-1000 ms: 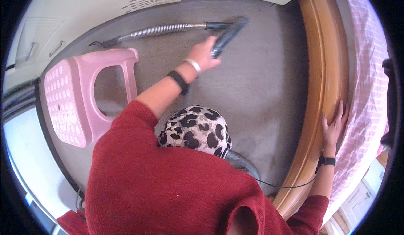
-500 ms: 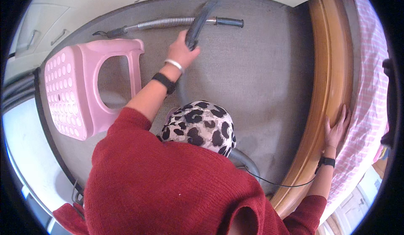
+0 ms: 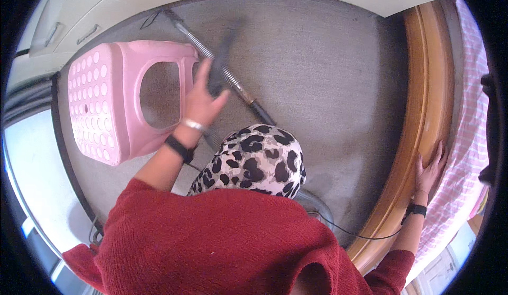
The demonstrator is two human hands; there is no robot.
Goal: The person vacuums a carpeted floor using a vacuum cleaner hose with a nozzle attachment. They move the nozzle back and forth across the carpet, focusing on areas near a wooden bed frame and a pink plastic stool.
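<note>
My left hand (image 3: 202, 103) is around the near end of a dark vacuum cleaner tube (image 3: 226, 49), thumb and index finger apart on either side of it. Motion blurs the tube. It crosses over a metal spring bar (image 3: 197, 42) with dark handles, which lies slantwise on the grey floor, its near end by my knee (image 3: 256, 163) in spotted trousers. Part of a grey hose (image 3: 318, 204) shows beside that knee. My right hand (image 3: 431, 173) lies flat, fingers spread, on the wooden bed frame (image 3: 423, 83) at the right.
A pink plastic stool (image 3: 129, 99) lies on its side at the left, close to the tube and spring bar. White cabinets (image 3: 63, 20) border the floor's far side. A thin black cord (image 3: 365, 237) runs near my right wrist. Pink checked cloth (image 3: 471, 120) hangs along the bed.
The spring bar has swung from lying crosswise to a slant, its handle nearer me. My left hand and the tube have moved left and nearer, its fingers looser. My right hand stays put.
</note>
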